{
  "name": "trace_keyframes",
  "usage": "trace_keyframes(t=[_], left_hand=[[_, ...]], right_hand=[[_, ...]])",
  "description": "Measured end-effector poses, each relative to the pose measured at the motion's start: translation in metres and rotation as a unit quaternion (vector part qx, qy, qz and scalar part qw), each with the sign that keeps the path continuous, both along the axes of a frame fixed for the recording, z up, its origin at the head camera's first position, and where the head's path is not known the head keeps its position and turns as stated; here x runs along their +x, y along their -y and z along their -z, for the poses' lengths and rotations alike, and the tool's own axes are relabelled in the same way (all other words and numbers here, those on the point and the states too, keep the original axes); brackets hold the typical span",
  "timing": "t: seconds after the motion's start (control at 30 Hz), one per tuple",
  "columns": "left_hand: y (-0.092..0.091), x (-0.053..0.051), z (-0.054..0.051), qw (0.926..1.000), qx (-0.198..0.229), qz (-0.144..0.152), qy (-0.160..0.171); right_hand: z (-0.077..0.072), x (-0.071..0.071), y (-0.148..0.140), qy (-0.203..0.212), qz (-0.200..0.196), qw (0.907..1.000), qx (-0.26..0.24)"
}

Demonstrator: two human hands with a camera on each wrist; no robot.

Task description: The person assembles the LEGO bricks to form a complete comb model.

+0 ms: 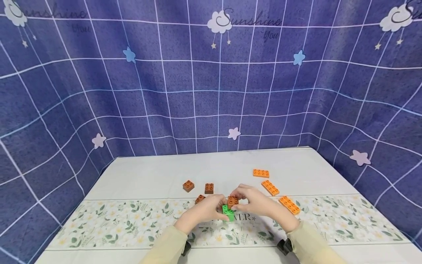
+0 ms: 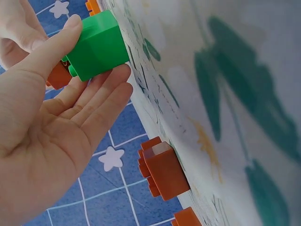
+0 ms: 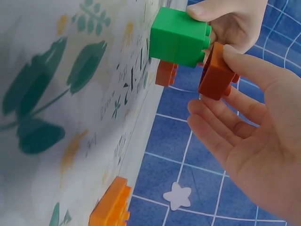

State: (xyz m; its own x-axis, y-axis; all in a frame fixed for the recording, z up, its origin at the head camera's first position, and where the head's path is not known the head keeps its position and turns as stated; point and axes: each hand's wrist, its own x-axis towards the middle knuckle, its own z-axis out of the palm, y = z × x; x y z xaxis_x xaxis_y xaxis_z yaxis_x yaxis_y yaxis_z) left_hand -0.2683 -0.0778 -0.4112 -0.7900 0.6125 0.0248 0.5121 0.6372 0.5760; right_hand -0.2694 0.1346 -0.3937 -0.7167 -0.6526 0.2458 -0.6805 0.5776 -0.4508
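In the head view my left hand (image 1: 208, 209) holds a bright green toy building block (image 1: 229, 213) by its sides, studs up, low over the table. Between the thumb and fingers of my right hand (image 1: 256, 202) is a small brown brick (image 1: 232, 201). From the right wrist, this brown brick (image 3: 217, 73) looks tilted beside the studded face of the green block (image 3: 175, 37), overlapping one edge; whether they touch I cannot tell. The left wrist view shows the thumb and fingertips on the green block (image 2: 98, 44), with the brown brick (image 2: 59, 75) partly hidden behind.
Brown bricks lie behind and left of my hands: one (image 1: 188, 186), another (image 1: 209, 188), and a third (image 1: 199, 198) partly covered by the left hand. Flat orange bricks (image 1: 261, 173) (image 1: 270, 187) (image 1: 289, 204) lie to the right. A blue gridded curtain (image 1: 211, 80) hangs behind the table (image 1: 148, 176).
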Motion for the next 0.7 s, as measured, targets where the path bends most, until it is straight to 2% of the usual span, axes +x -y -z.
trace_keyframes(t=[0.23,0.7], left_hand=[[-0.0006,0.0000,0.0008,0.9998,-0.011,-0.013,0.000],[0.0008,-0.0011,0.0010,0.9999,-0.001,-0.010,0.010]], right_hand=[[-0.0028,0.0021,0.0057,0.012,-0.006,0.9999,0.006],[-0.0013,0.0020,0.0106,0.004,-0.034,0.9993,0.017]])
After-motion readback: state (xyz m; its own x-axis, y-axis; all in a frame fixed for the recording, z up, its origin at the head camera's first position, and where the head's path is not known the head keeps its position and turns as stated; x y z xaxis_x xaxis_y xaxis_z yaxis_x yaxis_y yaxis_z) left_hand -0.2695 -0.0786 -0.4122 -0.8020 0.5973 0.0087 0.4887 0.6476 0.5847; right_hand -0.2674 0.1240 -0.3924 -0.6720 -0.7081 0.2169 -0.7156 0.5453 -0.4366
